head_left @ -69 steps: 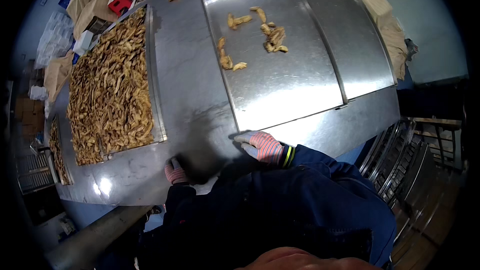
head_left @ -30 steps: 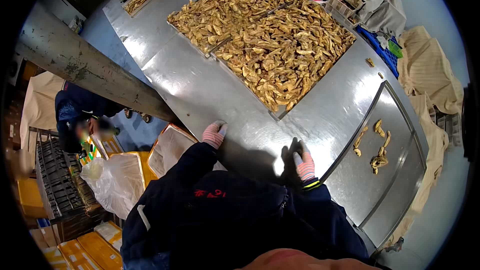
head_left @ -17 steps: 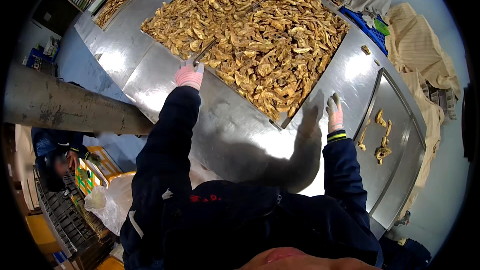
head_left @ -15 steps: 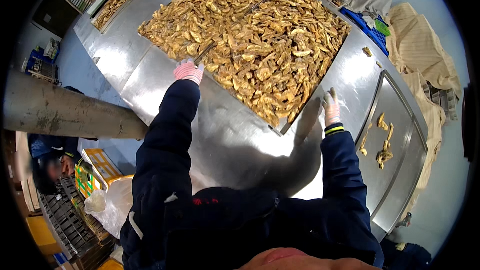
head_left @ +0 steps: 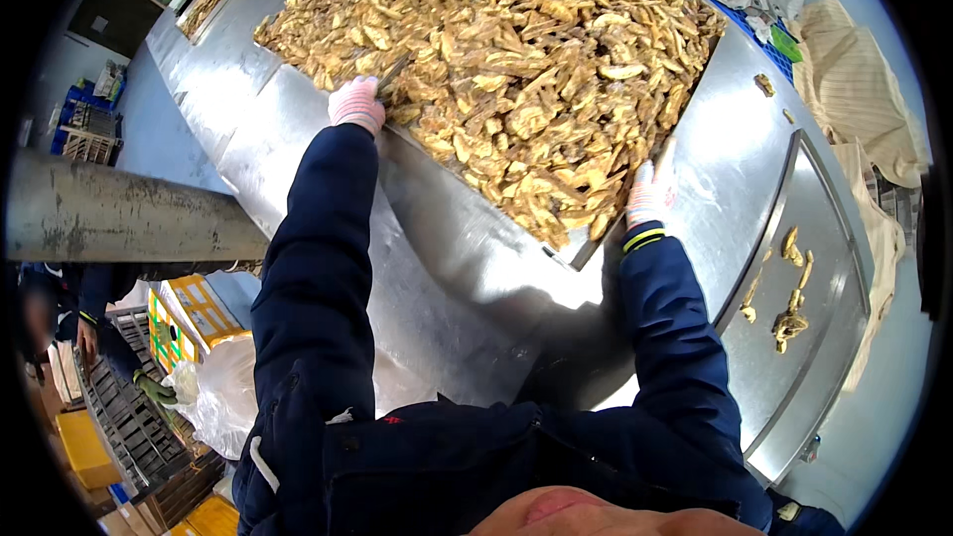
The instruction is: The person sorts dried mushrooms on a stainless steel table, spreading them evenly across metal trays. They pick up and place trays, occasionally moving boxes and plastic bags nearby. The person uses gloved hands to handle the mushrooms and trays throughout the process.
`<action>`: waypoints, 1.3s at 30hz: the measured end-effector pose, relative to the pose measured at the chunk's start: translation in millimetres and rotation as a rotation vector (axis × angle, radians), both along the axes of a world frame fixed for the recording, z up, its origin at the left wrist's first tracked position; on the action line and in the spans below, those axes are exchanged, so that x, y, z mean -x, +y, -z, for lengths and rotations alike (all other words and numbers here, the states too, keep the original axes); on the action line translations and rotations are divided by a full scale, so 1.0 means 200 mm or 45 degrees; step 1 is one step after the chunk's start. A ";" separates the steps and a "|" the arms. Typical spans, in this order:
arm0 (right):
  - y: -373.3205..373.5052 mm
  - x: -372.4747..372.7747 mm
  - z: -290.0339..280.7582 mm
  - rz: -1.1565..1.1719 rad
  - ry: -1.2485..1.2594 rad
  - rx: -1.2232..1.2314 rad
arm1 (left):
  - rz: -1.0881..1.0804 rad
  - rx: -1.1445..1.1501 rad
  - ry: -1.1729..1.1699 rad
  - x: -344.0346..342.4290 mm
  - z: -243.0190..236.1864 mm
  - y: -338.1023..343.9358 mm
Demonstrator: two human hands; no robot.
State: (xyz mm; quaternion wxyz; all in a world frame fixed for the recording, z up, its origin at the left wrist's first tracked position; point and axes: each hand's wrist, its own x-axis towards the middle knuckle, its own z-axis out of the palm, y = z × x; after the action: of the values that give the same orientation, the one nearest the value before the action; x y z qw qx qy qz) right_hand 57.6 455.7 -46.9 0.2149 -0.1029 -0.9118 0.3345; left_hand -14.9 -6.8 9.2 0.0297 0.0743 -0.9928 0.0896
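A broad heap of golden-brown, wrinkled, dried-looking pieces (head_left: 526, 79) covers a large flat metal tray (head_left: 581, 256) on the steel table. Two short stretches of a dark bar (head_left: 394, 71) show among the pieces. My left hand (head_left: 357, 104), in a pink-and-white striped glove, is closed at the tray's near-left edge, beside the bar's end. In a like glove, my right hand (head_left: 650, 194) lies along the tray's right edge, near its front corner, with its fingers stretched out. Whether its fingertips reach under the rim is hidden.
The steel table (head_left: 476, 333) extends around the tray. On the right, a second metal tray (head_left: 829, 318) bears a few loose pieces (head_left: 791, 323). A thick pipe (head_left: 129, 213) crosses the left side. Beyond it, another person's gloved hand (head_left: 156, 389) is near a clear plastic bag (head_left: 220, 402) and crates.
My right hand has moved from the bare table to the tray's right edge. My left hand stays at the near-left edge. The heap appears closer and larger in view.
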 end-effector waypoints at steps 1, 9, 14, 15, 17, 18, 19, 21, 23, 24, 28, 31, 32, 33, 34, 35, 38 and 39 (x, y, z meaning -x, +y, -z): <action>0.00 0.01 -0.04 0.030 -0.151 0.152 | -0.022 0.020 -0.051 -0.02 -0.05 0.03; 0.00 -0.11 0.00 -0.120 0.035 0.261 | 0.347 -0.297 0.293 -0.07 0.09 -0.13; -0.08 -0.14 -0.21 -0.147 0.146 0.906 | 0.378 -0.459 0.072 -0.23 0.00 -0.15; -0.06 -0.08 -0.23 -0.067 0.103 1.118 | 0.345 -0.504 0.104 -0.27 0.00 -0.14; -0.01 0.13 -0.29 -0.041 0.177 1.097 | 0.358 -0.401 0.200 -0.31 -0.01 -0.07; 0.03 0.24 -0.28 -0.065 0.166 1.090 | 0.345 -0.474 0.181 -0.30 0.00 -0.07; 0.07 0.33 -0.27 -0.104 0.187 1.073 | 0.336 -0.552 0.197 -0.28 0.01 -0.07; 0.05 0.37 -0.31 -0.050 0.219 1.153 | 0.298 -0.640 0.262 -0.27 0.08 -0.13; 0.06 0.35 -0.31 -0.094 0.254 1.210 | 0.357 -0.604 0.360 -0.25 0.08 -0.11; 0.03 0.34 -0.32 -0.112 0.290 1.307 | 0.443 -0.658 0.380 -0.19 0.03 -0.06; -0.11 0.31 -0.26 -0.126 0.359 1.415 | 0.331 -0.651 0.417 -0.14 0.12 -0.28; -0.18 0.37 -0.23 -0.075 0.263 0.960 | 0.080 -0.944 0.254 -0.06 0.16 -0.47; -0.22 0.40 -0.24 -0.075 0.251 0.909 | 0.159 -0.903 0.296 0.00 0.17 -0.52; -0.28 0.44 -0.24 -0.067 0.251 0.799 | 0.241 -0.873 0.337 0.07 0.19 -0.57; -0.33 0.48 -0.23 -0.061 0.244 0.704 | 0.293 -0.907 0.357 0.12 0.19 -0.64; -0.42 0.53 -0.24 -0.100 0.282 0.768 | 0.256 -0.946 0.341 0.18 0.19 -0.72; -0.55 0.67 -0.18 -0.191 0.297 0.625 | 0.225 -0.932 0.336 0.34 0.22 -0.88; -0.61 0.73 -0.17 -0.189 0.311 0.574 | 0.208 -0.749 0.320 0.40 0.19 -0.92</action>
State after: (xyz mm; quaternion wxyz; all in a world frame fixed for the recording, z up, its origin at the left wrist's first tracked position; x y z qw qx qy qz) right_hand -89.0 334.1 -13.6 0.2700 -0.0397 -0.7865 0.5540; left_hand -95.0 -190.8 -28.1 0.1362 0.0105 -0.9673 -0.2136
